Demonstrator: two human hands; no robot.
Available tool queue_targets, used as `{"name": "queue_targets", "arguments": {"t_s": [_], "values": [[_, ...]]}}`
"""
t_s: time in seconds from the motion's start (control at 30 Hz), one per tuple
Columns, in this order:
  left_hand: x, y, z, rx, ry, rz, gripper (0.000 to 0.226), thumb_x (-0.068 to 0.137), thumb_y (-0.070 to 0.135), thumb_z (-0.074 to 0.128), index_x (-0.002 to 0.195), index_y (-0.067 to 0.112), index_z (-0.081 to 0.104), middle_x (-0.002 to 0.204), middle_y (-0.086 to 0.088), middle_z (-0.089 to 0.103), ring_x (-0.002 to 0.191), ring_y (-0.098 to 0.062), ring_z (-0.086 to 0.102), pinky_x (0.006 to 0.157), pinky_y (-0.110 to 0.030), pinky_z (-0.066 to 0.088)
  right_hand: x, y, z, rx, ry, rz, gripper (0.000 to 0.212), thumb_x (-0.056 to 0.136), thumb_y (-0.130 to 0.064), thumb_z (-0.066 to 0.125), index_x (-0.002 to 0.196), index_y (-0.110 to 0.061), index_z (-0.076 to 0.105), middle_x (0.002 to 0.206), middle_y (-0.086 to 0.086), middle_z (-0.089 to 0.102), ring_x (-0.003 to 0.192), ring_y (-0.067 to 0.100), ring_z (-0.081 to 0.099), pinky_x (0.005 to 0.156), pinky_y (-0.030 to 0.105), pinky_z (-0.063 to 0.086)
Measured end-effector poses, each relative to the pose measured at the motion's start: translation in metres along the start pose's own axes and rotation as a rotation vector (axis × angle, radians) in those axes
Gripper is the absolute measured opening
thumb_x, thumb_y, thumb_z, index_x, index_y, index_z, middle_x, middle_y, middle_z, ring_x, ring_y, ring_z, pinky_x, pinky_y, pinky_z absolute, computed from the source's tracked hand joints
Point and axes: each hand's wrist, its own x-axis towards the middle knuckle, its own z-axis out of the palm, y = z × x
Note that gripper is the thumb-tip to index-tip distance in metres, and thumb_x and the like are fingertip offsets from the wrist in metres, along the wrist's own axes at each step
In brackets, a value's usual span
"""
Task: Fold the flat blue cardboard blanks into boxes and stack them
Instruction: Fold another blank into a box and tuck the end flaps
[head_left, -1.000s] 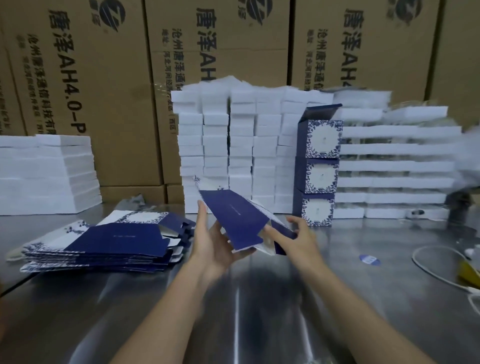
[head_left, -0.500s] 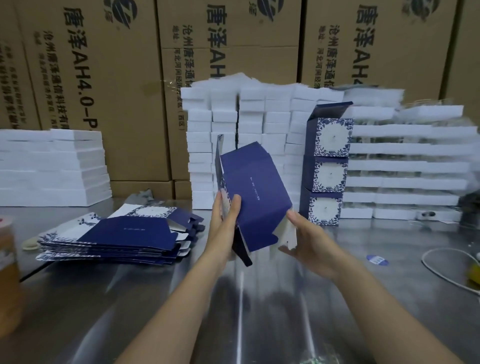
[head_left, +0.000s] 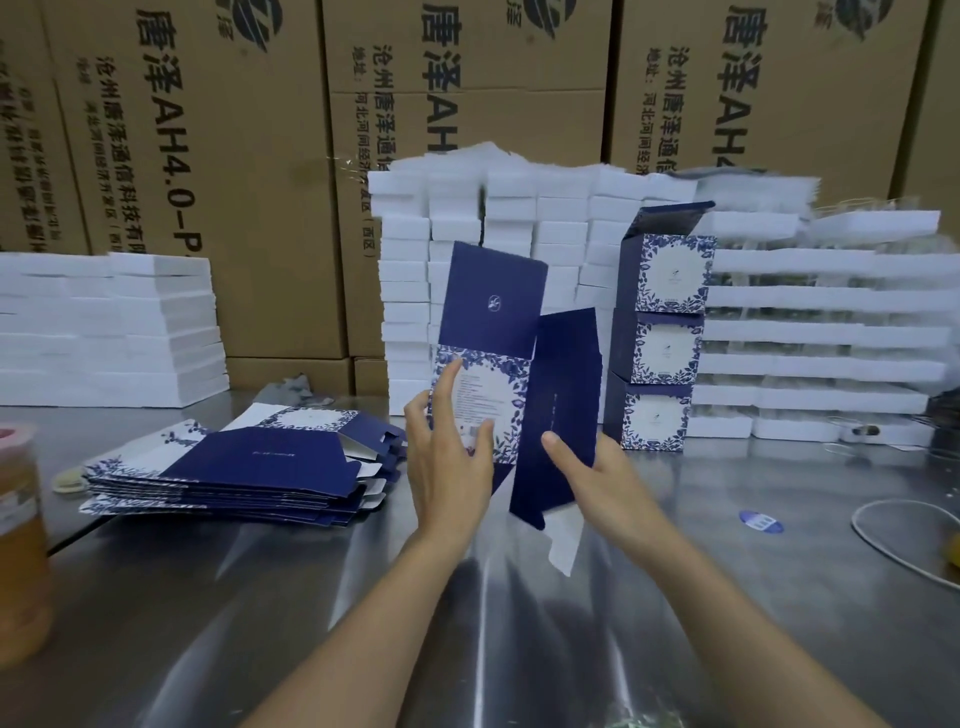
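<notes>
Blue blank (head_left: 491, 312): we are holding it upright over the tabletop (head_left: 311, 597).
Left hand (head_left: 449, 467): fingers are gripping its patterned panel.
Right hand (head_left: 602, 483): fingers are pinching its dark panel.

Your half-opened blue blank (head_left: 491, 364) stands upright at mid-table, with flat blanks (head_left: 234, 467) piled at its left and three folded boxes (head_left: 660, 343) stacked at its right.

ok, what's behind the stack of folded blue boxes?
White slab stacks flank the folded boxes, brown cartons beyond. What sits directly behind them is covered.
</notes>
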Motion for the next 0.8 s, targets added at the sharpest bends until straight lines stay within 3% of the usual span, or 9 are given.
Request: {"name": "queue_targets", "arguments": {"t_s": [0.1, 0.17, 0.23, 0.3, 0.37, 0.47, 0.57, 0.7, 0.8], "values": [[-0.002, 0.007, 0.004, -0.163, -0.026, 0.021, 0.077, 0.106, 0.017, 0.057, 0.159, 0.059, 0.02, 0.135, 0.024, 0.047, 0.108, 0.018, 0.053, 0.081, -0.003, 0.044, 0.004, 0.004, -0.003, -0.171, 0.149, -0.032, 0.03, 0.108, -0.052, 0.048, 0.113, -0.034, 0.071, 0.101, -0.023, 0.077, 0.097, -0.003, 0.07, 0.087, 0.024, 0.051], [0.001, 0.01, 0.006, -0.257, -0.057, -0.042, 0.059, 0.109, 0.025, 0.054, 0.157, 0.051, 0.035, 0.118, 0.027, 0.062, 0.098, 0.011, 0.059, 0.081, -0.011, 0.047, 0.005, 0.003, -0.01, -0.269, 0.225, -0.02, 0.04, 0.109, -0.052, 0.046, 0.085, -0.026, 0.065, 0.072, -0.022, 0.069, 0.07, -0.005, 0.061, 0.067, 0.013, 0.044], [0.008, 0.008, 0.006, -0.322, -0.093, -0.12, 0.035, 0.108, 0.025, 0.058, 0.138, 0.042, 0.058, 0.098, 0.037, 0.068, 0.092, 0.012, 0.063, 0.081, -0.019, 0.05, 0.007, 0.001, -0.02, -0.275, 0.231, 0.052, 0.047, 0.109, -0.05, 0.048, 0.072, -0.022, 0.052, 0.059, -0.016, 0.057, 0.059, 0.002, 0.054, 0.06, 0.016, 0.04], [0.018, 0.002, 0.001, -0.41, -0.105, -0.217, 0.027, 0.106, 0.02, 0.062, 0.128, 0.036, 0.065, 0.087, 0.044, 0.065, 0.09, 0.024, 0.061, 0.077, -0.006, 0.047, 0.009, -0.001, -0.031, -0.164, 0.178, 0.199, 0.045, 0.107, -0.054, 0.049, 0.092, -0.014, 0.067, 0.085, -0.005, 0.074, 0.085, 0.016, 0.07, 0.084, 0.028, 0.053], [0.028, -0.008, -0.006, -0.515, -0.127, -0.343, 0.023, 0.105, 0.017, 0.063, 0.118, 0.036, 0.067, 0.088, 0.038, 0.069, 0.091, 0.021, 0.066, 0.071, -0.002, 0.048, 0.009, -0.002, -0.04, 0.053, 0.101, 0.29, 0.039, 0.107, -0.05, 0.053, 0.118, -0.018, 0.072, 0.109, -0.002, 0.081, 0.102, 0.016, 0.076, 0.099, 0.039, 0.054], [0.041, -0.024, -0.021, -0.707, -0.292, -0.597, 0.011, 0.104, 0.019, 0.066, 0.107, 0.025, 0.074, 0.098, 0.014, 0.081, 0.086, 0.002, 0.076, 0.067, -0.014, 0.055, 0.007, -0.005, -0.052, 0.506, -0.001, 0.412, 0.039, 0.101, -0.045, 0.065, 0.126, -0.017, 0.077, 0.123, 0.005, 0.078, 0.111, 0.025, 0.076, 0.09, 0.043, 0.063], [0.043, -0.031, -0.029, -0.745, -0.519, -0.713, 0.017, 0.1, 0.025, 0.071, 0.117, 0.022, 0.073, 0.109, 0.004, 0.081, 0.084, -0.008, 0.076, 0.076, -0.026, 0.054, 0.005, 0.0, -0.06, 0.66, -0.09, 0.468, 0.037, 0.096, -0.045, 0.071, 0.12, -0.019, 0.081, 0.13, 0.009, 0.074, 0.118, 0.03, 0.073, 0.085, 0.045, 0.064], [0.044, -0.036, -0.028, -0.802, -0.34, -0.727, 0.017, 0.098, 0.018, 0.074, 0.115, 0.02, 0.073, 0.104, 0.001, 0.082, 0.089, -0.013, 0.079, 0.072, -0.025, 0.062, 0.009, 0.007, -0.057, 0.566, 0.005, 0.474, 0.039, 0.097, -0.04, 0.072, 0.122, -0.012, 0.078, 0.123, 0.013, 0.077, 0.109, 0.032, 0.076, 0.074, 0.04, 0.065], [0.043, -0.038, -0.026, -0.754, -0.235, -0.715, 0.007, 0.1, 0.02, 0.073, 0.104, 0.025, 0.076, 0.099, 0.004, 0.082, 0.098, -0.02, 0.078, 0.092, -0.041, 0.062, 0.012, 0.011, -0.054, 0.446, 0.119, 0.396, 0.026, 0.101, -0.032, 0.068, 0.115, -0.012, 0.077, 0.111, 0.009, 0.08, 0.085, 0.021, 0.078, 0.057, 0.028, 0.056]]}}
